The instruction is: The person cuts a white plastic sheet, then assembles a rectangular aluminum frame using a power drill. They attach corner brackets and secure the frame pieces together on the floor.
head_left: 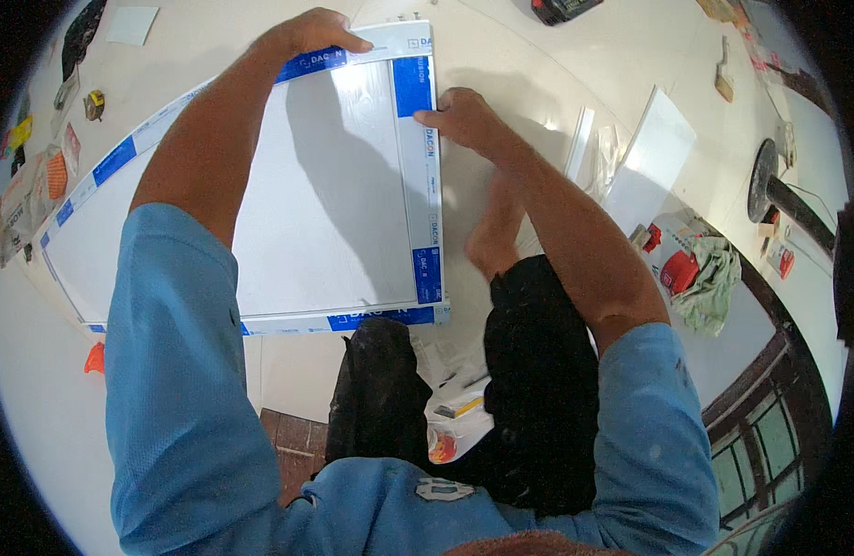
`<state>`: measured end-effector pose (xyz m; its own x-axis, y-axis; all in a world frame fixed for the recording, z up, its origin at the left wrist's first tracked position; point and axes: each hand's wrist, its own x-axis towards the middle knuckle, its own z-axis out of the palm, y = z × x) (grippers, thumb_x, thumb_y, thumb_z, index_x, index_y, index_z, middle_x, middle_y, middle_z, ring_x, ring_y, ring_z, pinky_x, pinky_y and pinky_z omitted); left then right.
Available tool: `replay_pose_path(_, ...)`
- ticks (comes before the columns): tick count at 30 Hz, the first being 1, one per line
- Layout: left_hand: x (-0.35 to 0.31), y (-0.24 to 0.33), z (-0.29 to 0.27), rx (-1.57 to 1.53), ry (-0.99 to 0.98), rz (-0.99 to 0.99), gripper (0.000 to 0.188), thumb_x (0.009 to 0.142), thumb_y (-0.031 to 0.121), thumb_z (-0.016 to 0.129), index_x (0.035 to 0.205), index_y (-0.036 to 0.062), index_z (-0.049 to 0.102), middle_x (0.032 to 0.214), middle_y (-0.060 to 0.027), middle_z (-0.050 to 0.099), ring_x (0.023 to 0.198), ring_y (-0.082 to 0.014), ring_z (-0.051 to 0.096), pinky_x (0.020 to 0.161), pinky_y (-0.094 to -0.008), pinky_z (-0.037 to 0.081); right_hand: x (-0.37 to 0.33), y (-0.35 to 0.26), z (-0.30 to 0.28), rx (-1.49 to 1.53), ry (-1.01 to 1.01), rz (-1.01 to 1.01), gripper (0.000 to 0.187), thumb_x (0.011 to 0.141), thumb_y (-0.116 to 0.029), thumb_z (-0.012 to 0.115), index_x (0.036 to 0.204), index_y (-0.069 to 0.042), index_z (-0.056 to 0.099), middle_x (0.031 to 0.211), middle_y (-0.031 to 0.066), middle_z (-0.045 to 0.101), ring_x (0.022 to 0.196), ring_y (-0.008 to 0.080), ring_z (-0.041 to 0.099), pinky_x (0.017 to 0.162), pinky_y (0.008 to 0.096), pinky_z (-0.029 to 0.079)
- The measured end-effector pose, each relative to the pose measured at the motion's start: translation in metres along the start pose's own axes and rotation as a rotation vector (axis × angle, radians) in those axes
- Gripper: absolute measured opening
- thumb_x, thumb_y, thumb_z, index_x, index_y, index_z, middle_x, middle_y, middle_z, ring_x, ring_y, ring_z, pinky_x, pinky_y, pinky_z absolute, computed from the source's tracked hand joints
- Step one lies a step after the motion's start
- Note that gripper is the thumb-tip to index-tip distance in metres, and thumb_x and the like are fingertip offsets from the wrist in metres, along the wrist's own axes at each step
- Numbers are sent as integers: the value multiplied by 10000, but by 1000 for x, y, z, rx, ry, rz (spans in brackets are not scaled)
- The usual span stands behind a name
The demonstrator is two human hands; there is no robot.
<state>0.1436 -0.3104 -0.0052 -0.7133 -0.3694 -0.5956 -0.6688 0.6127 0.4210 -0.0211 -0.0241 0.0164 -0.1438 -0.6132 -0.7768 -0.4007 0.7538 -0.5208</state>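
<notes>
A white framed panel (297, 250), like a cabinet door, is in front of me, its border covered with blue-and-white printed protective film. Its near edge is by my left knee. At the far edge, my left hand (314, 33) grips the frame, thumb on top and fingers mostly hidden behind it. My right hand (464, 119) is closed on the right edge near the far corner, with its thumb over the film. Shadow from my arms falls across the panel face. My bare foot (493, 243) is to the right of the panel.
White strips and a loose white board (649, 162) are at the right, near a pale green cloth (712, 283) and a brush (724, 72). A tape measure (94, 105) lies at the left. A dark tool (564, 8) is at the far edge. Between my legs is a yellow-handled tool (468, 406).
</notes>
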Motion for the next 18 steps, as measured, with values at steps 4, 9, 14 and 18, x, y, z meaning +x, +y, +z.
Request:
replay_pose_path(4,4,-6,-7,-10,-26,18,814,825,723,764,1166,-16,777,1004,-238,769,889,-304,763,835,-468,593,-26,-6,22,-130,205,-135,815,808,-524,915,1185,121,588,1044,275,732,965,374,778,834,470,645)
replay_pose_path(9,-6,5,-12,-162,-112,-30,833,788,717,802,1186,-15,778,1008,-228,773,892,-308,756,843,-461,586,-56,-27,63,-238,323,-47,801,793,-413,889,1223,132,488,1111,321,683,1012,434,759,867,483,652)
replay_pose_path(14,-4,8,-10,-56,-58,-26,868,785,738,800,1220,-12,770,1064,-263,760,1010,-320,744,911,-485,570,-48,-34,59,-215,307,-4,768,798,-368,870,1230,137,486,1139,331,676,1033,442,754,852,493,652)
replay_pose_path(18,2,1,3,-83,1,-103,926,760,767,798,1253,-15,758,1072,-259,771,958,-338,760,914,-523,572,-43,-25,57,-189,280,-23,850,796,-426,895,1258,154,478,1159,328,681,1072,459,744,897,503,639)
